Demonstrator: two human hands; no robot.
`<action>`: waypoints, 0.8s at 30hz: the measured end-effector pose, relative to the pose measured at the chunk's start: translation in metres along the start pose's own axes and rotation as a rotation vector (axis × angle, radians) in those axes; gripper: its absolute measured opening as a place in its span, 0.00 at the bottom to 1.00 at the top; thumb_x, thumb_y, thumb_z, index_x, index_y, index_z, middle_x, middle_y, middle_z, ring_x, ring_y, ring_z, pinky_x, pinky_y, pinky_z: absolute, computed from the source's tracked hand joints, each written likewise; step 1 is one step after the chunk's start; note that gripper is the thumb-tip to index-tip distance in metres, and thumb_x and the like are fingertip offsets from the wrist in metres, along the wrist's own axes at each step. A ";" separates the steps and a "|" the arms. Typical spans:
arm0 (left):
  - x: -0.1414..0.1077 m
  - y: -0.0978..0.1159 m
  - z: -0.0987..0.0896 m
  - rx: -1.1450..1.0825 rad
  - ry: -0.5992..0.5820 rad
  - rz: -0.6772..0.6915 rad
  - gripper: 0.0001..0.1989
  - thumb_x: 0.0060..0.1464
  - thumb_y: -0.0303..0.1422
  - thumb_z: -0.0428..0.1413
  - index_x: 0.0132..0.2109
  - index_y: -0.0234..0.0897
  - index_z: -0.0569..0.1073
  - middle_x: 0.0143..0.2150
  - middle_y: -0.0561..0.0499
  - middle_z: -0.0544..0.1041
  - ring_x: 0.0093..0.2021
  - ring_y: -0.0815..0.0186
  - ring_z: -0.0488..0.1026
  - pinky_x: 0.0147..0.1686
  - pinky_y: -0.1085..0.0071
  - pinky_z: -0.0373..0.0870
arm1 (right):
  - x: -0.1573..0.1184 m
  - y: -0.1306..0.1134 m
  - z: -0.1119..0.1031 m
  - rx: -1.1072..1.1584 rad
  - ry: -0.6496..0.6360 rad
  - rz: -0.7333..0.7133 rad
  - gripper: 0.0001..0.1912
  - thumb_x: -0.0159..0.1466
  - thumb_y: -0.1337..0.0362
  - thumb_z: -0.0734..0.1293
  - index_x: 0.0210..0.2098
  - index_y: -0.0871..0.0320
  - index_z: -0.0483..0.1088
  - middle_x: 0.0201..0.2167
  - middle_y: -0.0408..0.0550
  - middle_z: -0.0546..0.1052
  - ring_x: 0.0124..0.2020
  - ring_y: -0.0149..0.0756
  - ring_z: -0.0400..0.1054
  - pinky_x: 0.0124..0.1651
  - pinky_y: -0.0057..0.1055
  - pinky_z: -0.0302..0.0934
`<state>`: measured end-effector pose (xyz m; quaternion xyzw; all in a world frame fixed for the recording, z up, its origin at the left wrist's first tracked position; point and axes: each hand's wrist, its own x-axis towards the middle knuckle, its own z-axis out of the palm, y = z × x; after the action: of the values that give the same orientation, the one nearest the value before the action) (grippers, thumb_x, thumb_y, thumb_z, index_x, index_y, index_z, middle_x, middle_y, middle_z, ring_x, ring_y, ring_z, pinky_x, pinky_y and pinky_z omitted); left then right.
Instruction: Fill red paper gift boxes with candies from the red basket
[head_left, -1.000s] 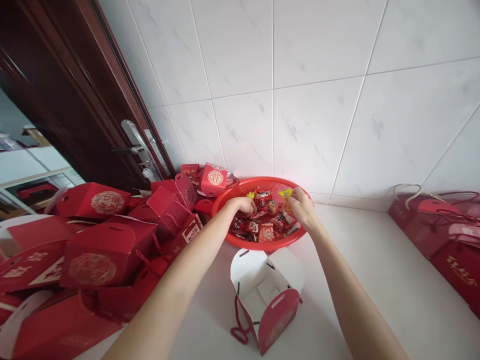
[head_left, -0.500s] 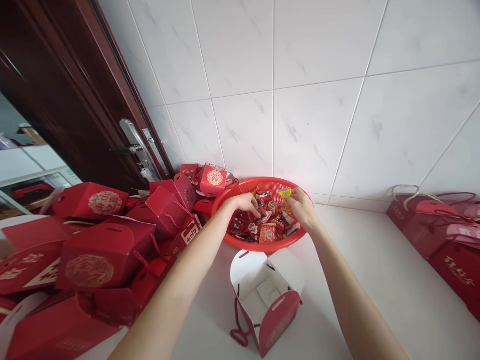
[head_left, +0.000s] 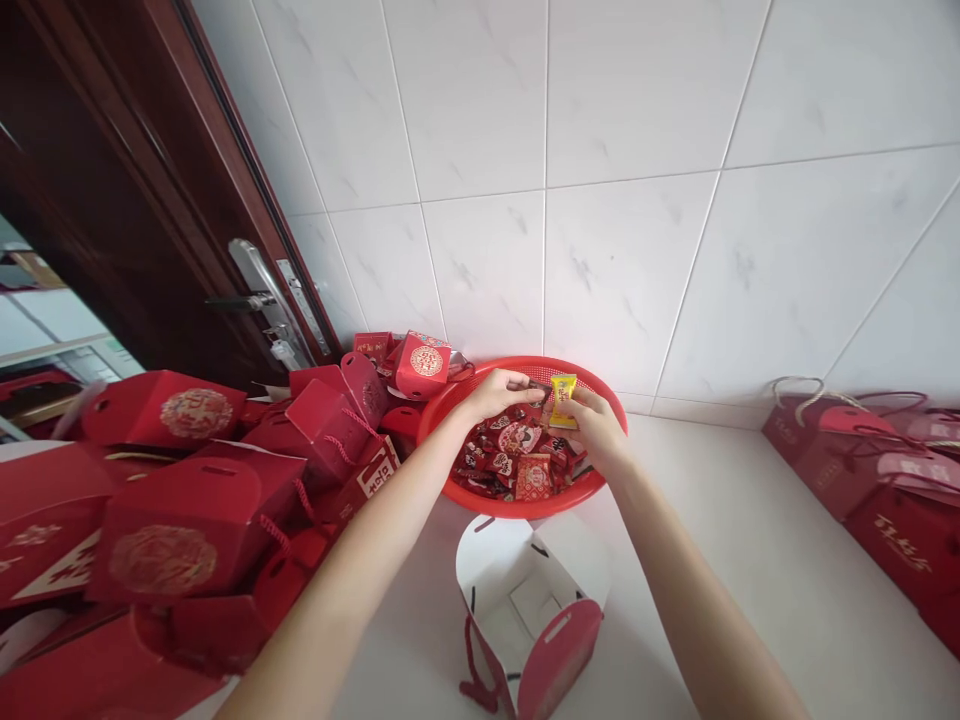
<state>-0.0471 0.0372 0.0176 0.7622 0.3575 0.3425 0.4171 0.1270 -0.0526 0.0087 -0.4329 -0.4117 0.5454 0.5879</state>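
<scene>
A red plastic basket (head_left: 437, 470) holds many small wrapped candies (head_left: 519, 438), mostly in red wrappers. Over its right side, my right hand (head_left: 596, 430) is closed on a yellow candy packet (head_left: 563, 393), held upright between thumb and fingers. My left hand (head_left: 495, 393) is over the basket's back left part, with its fingertips pinched on a dark wrapped candy (head_left: 535, 391), partly hidden by the fingers. In front of the basket stands an open red gift box (head_left: 559, 655) with a white inside and a red cord handle.
Many red gift boxes (head_left: 169, 515) are piled at the left, beside a dark wooden door (head_left: 127, 150) with a metal handle. More red boxes (head_left: 885, 500) with cord handles stand in a row at the right. A tiled wall (head_left: 487, 260) rises behind the basket.
Both hands have lifted a little from the candies and come closer together. The yellow packet has moved left and now stands upright in my right hand. A dark candy shows at my left fingertips.
</scene>
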 end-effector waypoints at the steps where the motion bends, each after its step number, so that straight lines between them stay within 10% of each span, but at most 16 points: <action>1: 0.000 0.003 0.002 -0.038 -0.006 0.017 0.24 0.40 0.53 0.68 0.32 0.35 0.79 0.31 0.52 0.78 0.35 0.64 0.74 0.39 0.68 0.68 | 0.000 0.001 0.001 0.004 0.009 -0.006 0.11 0.48 0.65 0.70 0.33 0.56 0.72 0.30 0.46 0.80 0.33 0.40 0.76 0.36 0.33 0.73; 16: 0.007 0.009 0.015 -0.163 -0.145 0.040 0.23 0.45 0.51 0.68 0.39 0.35 0.83 0.40 0.49 0.83 0.44 0.61 0.77 0.49 0.66 0.69 | -0.002 -0.002 0.002 0.006 0.039 -0.002 0.13 0.48 0.69 0.74 0.33 0.57 0.72 0.31 0.45 0.78 0.35 0.41 0.76 0.34 0.36 0.76; 24: 0.009 0.004 0.009 -0.045 -0.077 -0.212 0.18 0.54 0.46 0.61 0.36 0.34 0.82 0.36 0.48 0.83 0.36 0.63 0.77 0.40 0.68 0.71 | 0.004 0.001 -0.001 0.063 0.156 -0.036 0.12 0.49 0.69 0.73 0.34 0.58 0.71 0.28 0.43 0.77 0.27 0.33 0.74 0.26 0.26 0.71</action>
<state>-0.0336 0.0399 0.0192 0.7231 0.4119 0.2747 0.4816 0.1279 -0.0486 0.0071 -0.4478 -0.3549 0.5120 0.6414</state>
